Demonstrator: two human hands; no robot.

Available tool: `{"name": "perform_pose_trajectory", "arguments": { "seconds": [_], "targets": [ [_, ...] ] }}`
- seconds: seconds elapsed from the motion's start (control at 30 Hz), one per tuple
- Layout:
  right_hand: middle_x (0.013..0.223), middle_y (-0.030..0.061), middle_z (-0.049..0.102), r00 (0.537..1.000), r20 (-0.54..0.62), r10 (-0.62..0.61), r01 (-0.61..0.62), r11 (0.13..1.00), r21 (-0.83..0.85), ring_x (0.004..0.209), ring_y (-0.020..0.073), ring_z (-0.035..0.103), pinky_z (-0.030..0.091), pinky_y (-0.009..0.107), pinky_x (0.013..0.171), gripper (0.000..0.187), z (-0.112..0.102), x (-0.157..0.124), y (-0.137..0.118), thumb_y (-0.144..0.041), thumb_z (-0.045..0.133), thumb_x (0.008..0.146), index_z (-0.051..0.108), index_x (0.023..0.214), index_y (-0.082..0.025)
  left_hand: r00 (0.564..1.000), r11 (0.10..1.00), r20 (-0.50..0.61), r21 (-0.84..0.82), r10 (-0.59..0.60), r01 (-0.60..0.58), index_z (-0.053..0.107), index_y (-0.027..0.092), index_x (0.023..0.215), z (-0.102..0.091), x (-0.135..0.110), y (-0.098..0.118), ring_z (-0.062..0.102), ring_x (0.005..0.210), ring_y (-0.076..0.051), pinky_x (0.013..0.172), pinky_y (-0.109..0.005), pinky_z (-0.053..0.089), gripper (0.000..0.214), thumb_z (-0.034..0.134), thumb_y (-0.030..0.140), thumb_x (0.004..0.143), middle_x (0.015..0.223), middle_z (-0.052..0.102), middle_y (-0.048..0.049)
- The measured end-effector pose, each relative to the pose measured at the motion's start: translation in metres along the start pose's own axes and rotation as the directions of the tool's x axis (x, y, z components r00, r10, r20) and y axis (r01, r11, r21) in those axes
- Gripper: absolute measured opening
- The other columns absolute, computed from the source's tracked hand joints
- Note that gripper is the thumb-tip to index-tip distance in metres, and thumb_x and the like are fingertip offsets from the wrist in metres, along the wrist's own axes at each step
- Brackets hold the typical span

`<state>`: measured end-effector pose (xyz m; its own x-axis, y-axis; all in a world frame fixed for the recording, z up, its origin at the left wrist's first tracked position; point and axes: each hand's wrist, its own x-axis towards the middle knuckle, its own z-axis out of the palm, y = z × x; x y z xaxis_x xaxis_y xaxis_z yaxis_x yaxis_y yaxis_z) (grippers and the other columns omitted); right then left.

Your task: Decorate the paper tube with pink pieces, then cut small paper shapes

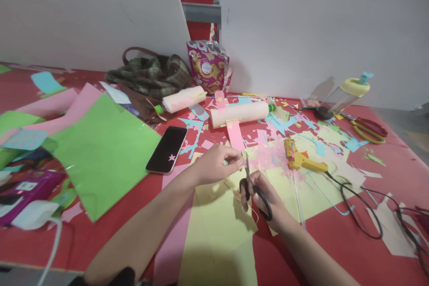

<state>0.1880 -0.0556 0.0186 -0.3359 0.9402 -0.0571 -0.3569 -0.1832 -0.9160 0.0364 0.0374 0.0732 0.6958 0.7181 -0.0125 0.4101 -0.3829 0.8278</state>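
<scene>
In my right hand [268,196] is a pair of black-handled scissors [248,181], its blades pointing up and away from me. My left hand [219,163] is closed in a pinch close to the blade tips, on a small piece that I cannot make out. Beneath both hands lie pale yellow paper sheets [214,232]. Just beyond them rests a paper-wrapped roll [239,114] with a green end, and pink strips [235,134] stick out from it. A black phone [167,149] with a pink star on its screen lies left of my left hand.
A yellow glue gun [303,158] with a black cord lies at right. Red-and-yellow-handled scissors [368,129] and a clear bottle [345,98] are farther right. Green card [103,152] and a purple power strip [30,194] occupy the left. Behind stand a snack bag [209,67] and a plaid bag [150,73].
</scene>
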Motion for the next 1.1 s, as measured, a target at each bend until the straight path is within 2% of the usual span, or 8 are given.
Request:
{"name": "perform_pose_trajectory", "arguments": {
  "seconds": [0.23,0.43,0.8,1.1],
  "targets": [
    [0.073,-0.0011,0.044,1.000,-0.012,0.018,-0.018,1.000,-0.013,0.058,0.0099,0.045,0.036,0.025,0.055,0.025,0.0001,0.0002,0.0002,-0.038,0.053,0.075,0.034,0.081,-0.022,1.000,0.999,-0.010,-0.031,-0.009,0.009,0.036,0.014,0.051,-0.0002,0.0001,-0.0003,0.028,0.048,-0.005,0.045,-0.017,0.023,0.027,0.040,0.027,0.075,0.050,0.028,0.0054],
    [0.075,-0.0007,0.044,1.000,0.001,-0.025,0.025,1.000,-0.002,0.059,0.0098,0.046,0.036,0.025,0.056,0.026,0.0010,0.0010,-0.0008,-0.040,0.053,0.074,0.034,0.079,-0.022,0.999,0.998,0.015,-0.057,-0.033,0.034,0.040,0.014,0.052,0.0014,0.0008,0.0022,0.030,0.048,-0.006,0.045,-0.018,0.024,0.028,0.039,0.029,0.076,0.050,0.031,0.0047],
    [0.073,-0.0016,0.043,1.000,-0.018,-0.021,0.021,1.000,-0.013,0.058,0.0094,0.045,0.037,0.025,0.055,0.025,0.0007,0.0009,0.0000,-0.039,0.052,0.075,0.035,0.080,-0.022,0.998,0.994,0.028,-0.085,-0.062,0.064,0.038,0.014,0.052,0.0031,0.0002,0.0053,0.030,0.047,-0.005,0.045,-0.018,0.023,0.029,0.039,0.030,0.076,0.048,0.032,0.0050],
    [0.072,-0.0009,0.045,0.997,-0.059,-0.058,0.056,0.997,-0.045,0.057,0.0112,0.044,0.038,0.026,0.054,0.025,0.0001,0.0014,0.0023,-0.042,0.051,0.074,0.034,0.079,-0.023,0.995,0.970,0.031,-0.219,-0.098,0.103,0.036,0.015,0.050,0.0090,0.0006,0.0070,0.033,0.043,-0.006,0.043,-0.019,0.024,0.031,0.038,0.029,0.077,0.045,0.034,0.0049]
  ]
}}
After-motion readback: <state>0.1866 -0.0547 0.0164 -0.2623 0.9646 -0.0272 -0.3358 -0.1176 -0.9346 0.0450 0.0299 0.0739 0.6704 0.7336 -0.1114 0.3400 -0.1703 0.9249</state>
